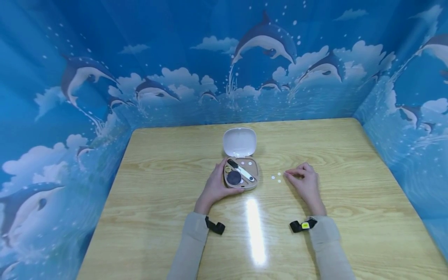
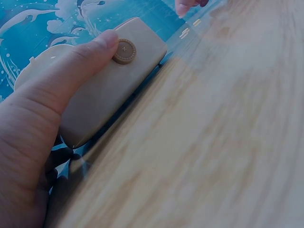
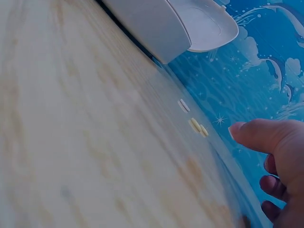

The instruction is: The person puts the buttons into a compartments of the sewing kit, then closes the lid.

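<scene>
A small pale sewing kit case (image 1: 258, 174) sits on the table with its white lid (image 1: 239, 142) raised. My left hand (image 1: 216, 184) grips its left side, the thumb along the front beside a round brown catch (image 2: 125, 51). Inside lie a black-and-white tool (image 1: 241, 170), a dark disc (image 1: 233, 177), a small gold piece (image 1: 228, 169) and several white buttons (image 1: 250, 163). Right of the case, three small white discs, likely buttons (image 1: 273, 177), lie together. My right hand (image 1: 306, 184) is just right of them, thumb and forefinger close together; whether they pinch anything is unclear.
The wood-grain table (image 1: 157, 233) stretches out on both sides. A blue dolphin-print curtain (image 1: 196, 97) borders its back and sides. Black straps (image 1: 215, 226) circle both wrists. Light reflects off the tabletop in front of the case.
</scene>
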`<state>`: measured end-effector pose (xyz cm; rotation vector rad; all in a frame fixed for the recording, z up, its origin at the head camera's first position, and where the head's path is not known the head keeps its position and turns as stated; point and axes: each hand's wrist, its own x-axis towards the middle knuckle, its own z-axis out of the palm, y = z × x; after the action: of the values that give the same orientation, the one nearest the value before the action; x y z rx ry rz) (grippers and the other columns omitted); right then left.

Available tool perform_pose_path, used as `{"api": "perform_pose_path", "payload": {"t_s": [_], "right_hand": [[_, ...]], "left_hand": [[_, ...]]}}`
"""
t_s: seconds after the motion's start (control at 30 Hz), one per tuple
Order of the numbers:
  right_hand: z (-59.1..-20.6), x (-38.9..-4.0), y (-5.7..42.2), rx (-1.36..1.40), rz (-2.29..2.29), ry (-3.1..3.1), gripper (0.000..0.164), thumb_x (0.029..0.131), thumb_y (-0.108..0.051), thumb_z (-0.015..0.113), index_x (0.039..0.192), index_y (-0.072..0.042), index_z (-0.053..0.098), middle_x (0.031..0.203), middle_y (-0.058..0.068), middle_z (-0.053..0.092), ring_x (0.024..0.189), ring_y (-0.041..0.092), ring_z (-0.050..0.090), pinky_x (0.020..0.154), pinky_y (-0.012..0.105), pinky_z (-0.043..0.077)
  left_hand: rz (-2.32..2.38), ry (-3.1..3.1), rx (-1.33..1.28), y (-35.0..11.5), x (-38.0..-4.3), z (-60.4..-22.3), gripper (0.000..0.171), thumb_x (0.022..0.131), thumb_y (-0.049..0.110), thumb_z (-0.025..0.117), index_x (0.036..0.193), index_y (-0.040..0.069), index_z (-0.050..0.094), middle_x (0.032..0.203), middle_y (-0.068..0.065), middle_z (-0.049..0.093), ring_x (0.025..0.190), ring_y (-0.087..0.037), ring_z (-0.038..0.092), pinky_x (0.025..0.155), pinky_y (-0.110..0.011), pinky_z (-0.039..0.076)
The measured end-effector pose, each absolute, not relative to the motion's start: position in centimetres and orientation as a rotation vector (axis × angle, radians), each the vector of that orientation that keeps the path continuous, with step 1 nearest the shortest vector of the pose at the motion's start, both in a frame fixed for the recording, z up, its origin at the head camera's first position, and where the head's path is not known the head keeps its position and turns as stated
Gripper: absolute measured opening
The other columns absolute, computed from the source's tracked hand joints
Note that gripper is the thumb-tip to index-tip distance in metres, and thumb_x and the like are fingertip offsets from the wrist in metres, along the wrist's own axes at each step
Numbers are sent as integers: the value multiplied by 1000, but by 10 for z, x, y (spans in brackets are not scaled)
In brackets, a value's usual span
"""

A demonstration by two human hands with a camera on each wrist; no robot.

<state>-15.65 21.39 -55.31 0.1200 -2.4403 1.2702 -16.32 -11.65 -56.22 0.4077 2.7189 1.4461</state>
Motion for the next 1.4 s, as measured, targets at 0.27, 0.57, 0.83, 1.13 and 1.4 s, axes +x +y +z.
{"api": "perform_pose_path", "payload": {"t_s": [0.27, 0.57, 0.83, 1.13, 1.4], "right_hand": [[-543, -161, 208, 52, 1351, -2441, 11, 77, -3, 84, 85, 1, 78, 85, 8, 54, 85, 13, 45, 76, 22, 36], [-533, -171, 198, 128, 1355, -2376, 11, 75, -1, 85, 83, 0, 78, 83, 6, 53, 82, 14, 44, 74, 23, 35], [-526, -180, 183, 191, 1385, -2342, 10, 74, 0, 85, 81, 0, 77, 81, 8, 54, 83, 15, 44, 77, 25, 34], [-517, -188, 159, 230, 1427, -2364, 11, 76, -3, 85, 84, -2, 78, 82, 5, 52, 83, 16, 44, 76, 28, 36], [-515, -190, 138, 249, 1421, -2418, 10, 77, -6, 85, 85, -4, 79, 85, 4, 51, 85, 19, 45, 82, 33, 36]], "left_hand": [[1446, 2720, 420, -117, -163, -563, 127, 59, 67, 86, 159, 38, 13, 162, 7, 23, 149, -30, 18, 119, -52, 18], [1456, 2717, 434, -116, -163, -560, 127, 59, 65, 87, 159, 36, 14, 162, 6, 24, 149, -31, 19, 119, -53, 18], [1436, 2726, 410, -116, -163, -561, 128, 58, 68, 85, 159, 34, 14, 162, 4, 24, 148, -32, 20, 118, -54, 20], [1448, 2726, 424, -116, -163, -561, 128, 59, 67, 86, 159, 33, 15, 162, 3, 25, 148, -33, 20, 119, -54, 19], [1443, 2726, 423, -117, -163, -562, 128, 59, 67, 86, 160, 31, 15, 162, 0, 25, 148, -35, 21, 118, -56, 21]]}}
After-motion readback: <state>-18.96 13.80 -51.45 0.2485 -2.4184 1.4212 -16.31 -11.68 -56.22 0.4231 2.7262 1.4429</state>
